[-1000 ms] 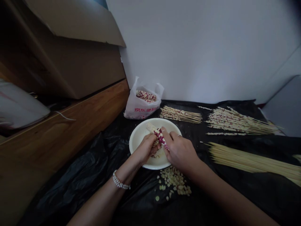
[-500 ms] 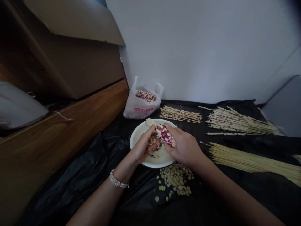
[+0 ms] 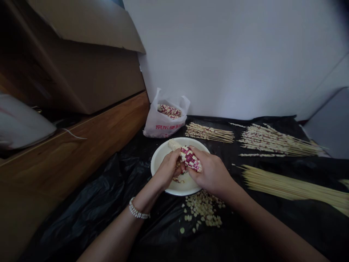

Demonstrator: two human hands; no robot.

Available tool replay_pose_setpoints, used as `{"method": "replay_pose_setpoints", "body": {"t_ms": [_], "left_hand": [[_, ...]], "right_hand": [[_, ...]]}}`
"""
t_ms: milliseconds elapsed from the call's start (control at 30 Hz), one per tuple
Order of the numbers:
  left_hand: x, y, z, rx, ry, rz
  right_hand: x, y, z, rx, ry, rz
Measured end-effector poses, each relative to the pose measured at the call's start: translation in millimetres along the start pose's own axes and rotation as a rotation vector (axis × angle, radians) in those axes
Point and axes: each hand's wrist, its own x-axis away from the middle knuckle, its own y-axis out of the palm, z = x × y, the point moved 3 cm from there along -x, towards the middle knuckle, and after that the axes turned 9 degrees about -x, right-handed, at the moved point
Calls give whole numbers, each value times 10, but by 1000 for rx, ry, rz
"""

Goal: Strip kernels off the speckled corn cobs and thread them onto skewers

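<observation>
An ear of purple-and-white corn [image 3: 190, 158] is held over a white bowl [image 3: 157, 155], its pale far end stripped of kernels. My right hand [image 3: 211, 170] wraps round the kernel-covered near end. At the boundary between bare cob and kernels, my left hand [image 3: 167, 170] is closed on the ear with its thumb pressed against it. Its curled fingers are partly hidden beneath. Some loose bits lie in the bowl, mostly covered by my hands. Just in front of the bowl, a pile of pale kernels [image 3: 204, 209] spreads over black plastic sheeting [image 3: 163, 233].
Behind the bowl stands a white plastic bag [image 3: 166, 125] with more corn ears. Skewers threaded with kernels [image 3: 272, 140] lie at the back right, beside a shorter threaded bundle [image 3: 208, 132]. Plain skewers [image 3: 289, 183] lie nearer. A cardboard box [image 3: 103, 76] stands at left.
My left thumb and fingers have shifted slightly on the ear, and the ear has turned a little. Both hands stay over the bowl.
</observation>
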Motion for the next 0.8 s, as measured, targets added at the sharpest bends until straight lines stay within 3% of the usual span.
{"method": "replay_pose_setpoints", "body": {"t_ms": [167,233,433,600,800], "left_hand": [[43,32,31,3,11,99],[69,55,75,40,29,70],[96,72,149,110,1,-82],[87,82,140,75,16,-68],[81,78,145,101,17,2]], "right_hand": [[-51,-78,11,-199,25,28],[-67,-111,14,-230,19,43],[-63,-93,35,-111,-19,11],[-24,-31,36,33,-36,3],[-24,-15,24,-24,-15,9]]}}
